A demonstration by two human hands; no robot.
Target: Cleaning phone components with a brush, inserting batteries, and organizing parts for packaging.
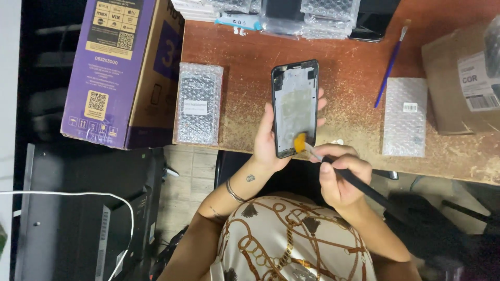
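My left hand holds a phone frame upright over the table's near edge, its black rim around a pale, bare inner plate. My fingers wrap behind it and show at its right side. My right hand grips a black-handled brush, and the brush's orange bristles touch the lower right corner of the phone frame.
The worn brown table carries two bubble-wrapped packets, a blue-handled brush, a cardboard box at right and wrapped parts at the back. A purple carton leans at left above a dark unit with a white cable.
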